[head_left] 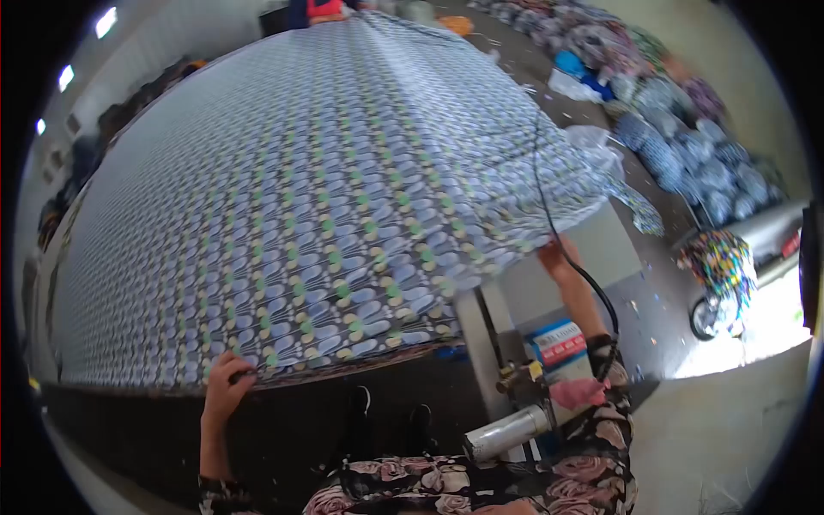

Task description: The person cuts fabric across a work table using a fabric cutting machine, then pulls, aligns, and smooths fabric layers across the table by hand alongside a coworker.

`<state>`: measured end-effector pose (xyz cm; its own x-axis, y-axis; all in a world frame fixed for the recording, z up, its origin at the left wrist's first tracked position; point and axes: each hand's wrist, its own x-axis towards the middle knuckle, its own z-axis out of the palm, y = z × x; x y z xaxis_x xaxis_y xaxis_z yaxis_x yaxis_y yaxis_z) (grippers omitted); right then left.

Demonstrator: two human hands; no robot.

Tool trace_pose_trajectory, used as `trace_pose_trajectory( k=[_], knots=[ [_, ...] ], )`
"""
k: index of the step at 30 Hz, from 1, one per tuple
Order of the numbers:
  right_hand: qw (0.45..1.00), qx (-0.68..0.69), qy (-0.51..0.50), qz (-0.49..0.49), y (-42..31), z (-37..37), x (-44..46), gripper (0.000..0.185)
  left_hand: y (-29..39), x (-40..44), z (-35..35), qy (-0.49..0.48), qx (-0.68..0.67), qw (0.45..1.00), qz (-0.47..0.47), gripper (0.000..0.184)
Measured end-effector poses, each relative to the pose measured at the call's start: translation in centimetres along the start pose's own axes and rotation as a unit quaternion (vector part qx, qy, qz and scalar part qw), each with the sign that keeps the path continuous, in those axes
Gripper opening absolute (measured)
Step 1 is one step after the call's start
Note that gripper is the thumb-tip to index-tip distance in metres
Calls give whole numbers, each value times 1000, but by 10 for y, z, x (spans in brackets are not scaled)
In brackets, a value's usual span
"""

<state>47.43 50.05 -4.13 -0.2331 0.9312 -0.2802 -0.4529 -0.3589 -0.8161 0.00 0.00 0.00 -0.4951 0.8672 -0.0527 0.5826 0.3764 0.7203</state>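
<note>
- The patterned cloth (343,189) lies spread across the middle of the frame, from near the top down to the lower left and centre.
- The step in hand looks like setting the cloth's edges by hand; this is a judgement from how the hands are placed.
- The left hand (227,382), lower left, is at the near edge with fingers curled; whether they pinch the cloth, I cannot tell.
- The right hand (560,257), right of centre, reaches to the cloth's right edge above the grey table (611,243); its grip is too small to make out.
- The next move seems to call for a sure hold at both edges and an even, gentle pull, keeping clear of the black cable (592,283) beside the right forearm.
- The cloth's long axis appears to run from the bottom of the frame towards the top, as do its pattern columns, though the lens bends them.
- A pale ridge runs from top centre down towards the right edge, with wrinkles right of it.
</note>
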Motion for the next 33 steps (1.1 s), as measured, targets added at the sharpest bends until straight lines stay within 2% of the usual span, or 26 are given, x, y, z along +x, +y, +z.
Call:
trace_pose_trajectory(
  k=[2,3,4,5,6,7,9,11,12,13,15,19,22,24,25,27,29,31,33],
  knots=[
    [998,21,-53,-6,-19,15,-13,12,25,-6,10,46,58,992,101,13],
    [991,57,-113,-47,-34,39,-18,13,20,13,2,80,70,988,113,13],
    [991,71,-99,-60,-49,28,-36,7,22,8,5,92,89,983,135,12],
    [974,93,-185,-89,-59,13,-54,4,24,3,6,103,112,975,159,12],
    [978,98,-157,-95,-68,13,-87,9,25,-4,7,112,114,975,153,12],
    [954,123,-245,-121,-74,19,-115,11,26,-7,9,117,118,975,147,12],
    [958,63,-219,-174,-66,9,-124,9,27,-9,14,135,150,966,159,12],
    [990,16,-27,-139,-41,-23,-97,5,26,-9,15,121,154,967,161,12],
    [996,-3,-74,-44,-33,-29,-96,6,23,-10,13,128,137,972,142,12],
    [998,-5,-61,-30,-24,-33,-97,6,22,-11,12,136,120,976,122,12],
    [995,-4,-31,95,-2,-40,-95,15,26,-12,10,117,112,981,104,12],
    [993,-41,-23,112,19,-62,-85,20,25,-2,7,103,141,978,114,11],
    [988,-80,-33,129,26,-64,-93,11,35,3,2,90,192,969,124,11],
    [987,-89,-37,126,28,-62,-93,11,48,14,-6,60,309,935,164,13],
    [988,-89,-32,121,29,-61,-93,11,60,23,-4,56,309,934,168,13],
    [989,-97,-33,104,37,-72,-85,11,90,51,13,-1,142,970,198,20],
    [990,-89,-11,105,42,-73,-82,13,127,82,47,-31,94,963,252,18],
    [990,-101,-4,103,41,-65,-85,14,158,111,91,-74,67,936,337,16],
    [984,-139,9,109,31,-47,-94,14,184,132,126,-110,140,867,466,16]
  ],
)
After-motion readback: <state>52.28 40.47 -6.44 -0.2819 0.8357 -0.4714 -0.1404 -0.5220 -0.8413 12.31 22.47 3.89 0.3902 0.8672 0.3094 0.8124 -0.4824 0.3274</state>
